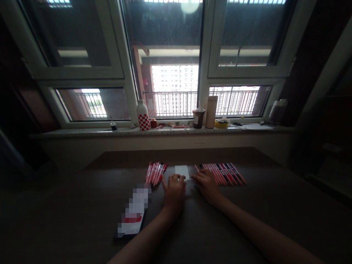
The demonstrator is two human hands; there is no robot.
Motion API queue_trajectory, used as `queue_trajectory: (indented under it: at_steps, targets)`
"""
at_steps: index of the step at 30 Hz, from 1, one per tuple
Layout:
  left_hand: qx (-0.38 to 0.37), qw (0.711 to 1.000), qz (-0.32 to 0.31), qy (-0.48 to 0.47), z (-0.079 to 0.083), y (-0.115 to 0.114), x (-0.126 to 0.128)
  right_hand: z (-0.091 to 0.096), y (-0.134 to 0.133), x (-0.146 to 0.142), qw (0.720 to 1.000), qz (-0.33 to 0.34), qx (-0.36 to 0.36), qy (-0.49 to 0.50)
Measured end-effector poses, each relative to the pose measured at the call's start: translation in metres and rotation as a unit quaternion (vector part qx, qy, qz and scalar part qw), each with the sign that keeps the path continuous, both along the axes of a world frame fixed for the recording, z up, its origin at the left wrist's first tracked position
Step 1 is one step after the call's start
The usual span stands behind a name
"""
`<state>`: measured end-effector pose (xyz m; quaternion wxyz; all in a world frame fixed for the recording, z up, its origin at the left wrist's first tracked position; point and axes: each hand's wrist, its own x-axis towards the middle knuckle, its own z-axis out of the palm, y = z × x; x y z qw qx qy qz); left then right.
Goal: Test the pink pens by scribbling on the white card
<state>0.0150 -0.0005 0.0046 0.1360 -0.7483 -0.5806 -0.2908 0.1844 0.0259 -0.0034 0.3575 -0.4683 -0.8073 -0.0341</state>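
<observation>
In the middle of the dark table, my left hand [175,190] is closed, its fingers curled at one end of a slim pale pen-like piece [188,179]. My right hand [205,184] pinches the other end, so the piece spans the gap between both hands. Something small and pinkish red [185,188] shows at the edge of my left palm; its kind is hidden. A white paper card [181,171] lies flat just beyond my fingers. Pink, red and black pens [224,173] lie side by side in a slanted row right of my right hand.
Another bunch of pens [155,173] lies left of my left hand. A phone [134,212] with a blurred screen rests near my left forearm. Along the windowsill [123,132] stand a checkered bottle [143,116], a dark drink cup [198,118], a tan tumbler [211,112] and yellow tape [221,124].
</observation>
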Motion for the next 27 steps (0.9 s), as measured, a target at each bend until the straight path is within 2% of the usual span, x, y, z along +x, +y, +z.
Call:
queue_trajectory:
  at_steps: [19, 27]
  targets:
    - [-0.038, 0.998, 0.037, 0.023, 0.0043, -0.0015, -0.0008, -0.0005, 0.0010, 0.0002, 1.000, 0.004, -0.015, 0.010]
    - [-0.042, 0.999, 0.005, -0.002, 0.0032, -0.0016, -0.0016, 0.0011, 0.0006, 0.0009, 1.000, -0.008, -0.013, 0.010]
